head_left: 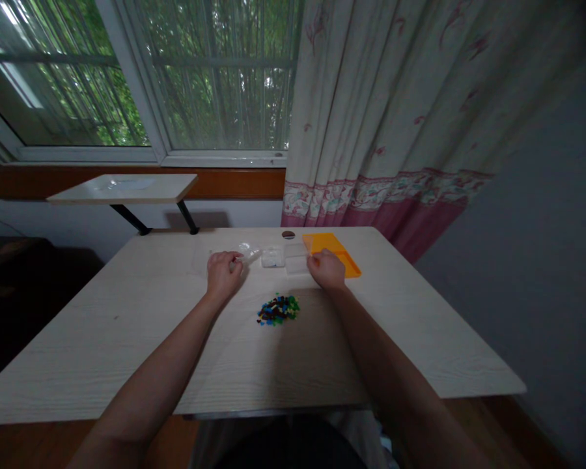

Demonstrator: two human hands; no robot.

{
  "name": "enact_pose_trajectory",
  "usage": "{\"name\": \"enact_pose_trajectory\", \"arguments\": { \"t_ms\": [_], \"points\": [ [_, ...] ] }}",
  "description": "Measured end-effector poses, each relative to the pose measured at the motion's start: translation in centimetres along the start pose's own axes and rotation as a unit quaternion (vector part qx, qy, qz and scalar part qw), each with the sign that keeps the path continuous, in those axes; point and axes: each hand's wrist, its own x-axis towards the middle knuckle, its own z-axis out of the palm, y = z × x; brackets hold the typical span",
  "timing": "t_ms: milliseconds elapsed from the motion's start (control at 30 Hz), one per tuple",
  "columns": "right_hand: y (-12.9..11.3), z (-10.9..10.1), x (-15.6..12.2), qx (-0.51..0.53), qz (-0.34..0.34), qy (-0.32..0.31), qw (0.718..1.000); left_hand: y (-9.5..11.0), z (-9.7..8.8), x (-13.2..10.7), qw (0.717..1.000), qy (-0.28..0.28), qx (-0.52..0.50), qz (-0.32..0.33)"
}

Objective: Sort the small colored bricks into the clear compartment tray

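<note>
My left hand [224,275] rests on the table with its fingers curled in, at the edge of a crumpled clear plastic bag [252,254]. To the right, my right hand [327,269] is closed in a fist. It lies between a clear plastic tray [297,264] and an orange plastic case [349,264], covering part of both; what its fingers hold, if anything, is hidden. A small clear container [272,258] with whitish contents stands between the hands. Nearer to me lies a loose pile of small blue, green, yellow and dark brown pieces [279,309].
The pale wooden table [141,339] has a round cable hole [288,234] near its back edge. A raised shelf [127,187] on black legs stands at the back left. Behind are a window [219,78] and a floral curtain [371,117]; a wall [532,247] stands on the right.
</note>
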Motion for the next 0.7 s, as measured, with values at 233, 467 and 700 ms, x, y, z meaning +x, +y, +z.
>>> {"name": "enact_pose_trajectory", "arguments": {
  "t_ms": [233, 467, 700],
  "points": [
    [-1.9, 1.0, -0.5, 0.072, -0.190, 0.048, 0.978, 0.3, 0.0, -0.1, 1.000, -0.012, 0.000, 0.007],
    [-3.7, 2.1, -1.1, 0.096, -0.258, 0.000, 0.961, 0.3, 0.2, -0.4, 0.999, -0.047, 0.001, 0.012],
    [-3.2, 2.2, -0.9, 0.135, -0.274, -0.046, 0.951, 0.5, -0.1, -0.6, 0.996, -0.070, 0.049, -0.003]
  ]
}}
